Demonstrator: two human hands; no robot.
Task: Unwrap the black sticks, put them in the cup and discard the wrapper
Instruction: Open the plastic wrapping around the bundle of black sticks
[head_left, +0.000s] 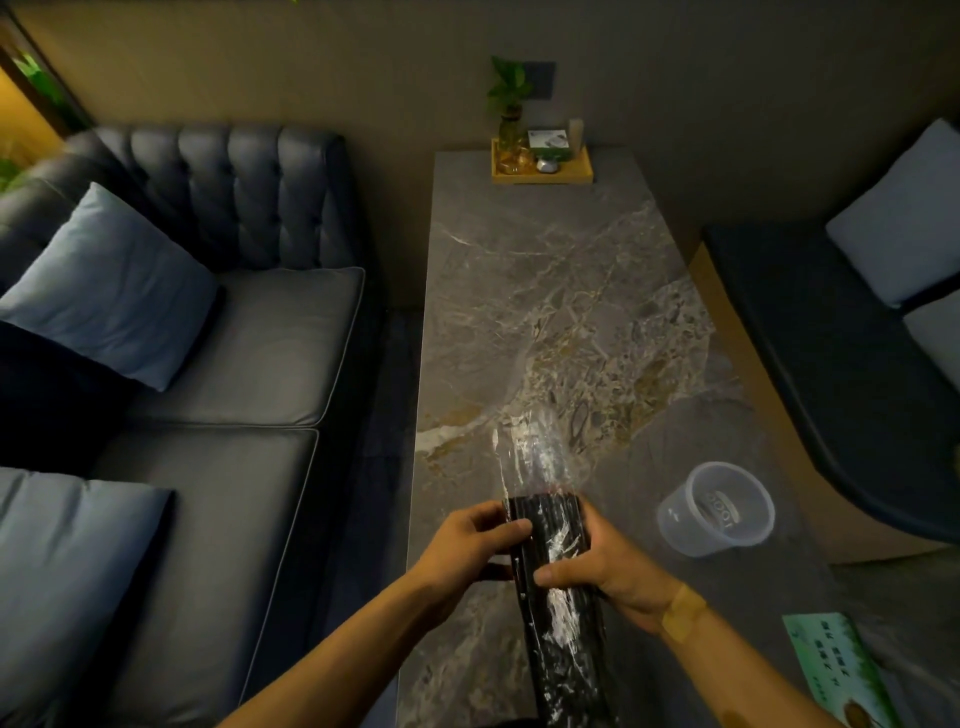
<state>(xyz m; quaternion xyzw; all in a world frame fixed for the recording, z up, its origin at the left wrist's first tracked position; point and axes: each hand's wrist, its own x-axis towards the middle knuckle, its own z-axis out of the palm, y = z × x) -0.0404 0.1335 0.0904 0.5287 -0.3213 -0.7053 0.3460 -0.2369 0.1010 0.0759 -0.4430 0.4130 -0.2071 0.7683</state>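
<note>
A bundle of black sticks (558, 618) in a clear plastic wrapper (532, 452) is held over the near end of the marble table (545, 291). The wrapper's empty far end sticks out past the stick tips. My left hand (470, 545) grips the bundle's left side near the top. On the bundle's right side is my right hand (605, 577), with the thumb across the front. A clear plastic cup (717, 512) stands upright on the table to the right of the bundle, with nothing in it.
A wooden tray (543, 169) with a small plant and small items sits at the table's far end. A green leaflet (836, 670) lies at the near right. A dark sofa (234, 338) with blue cushions runs along the left; a bench with cushions (893, 218) is right.
</note>
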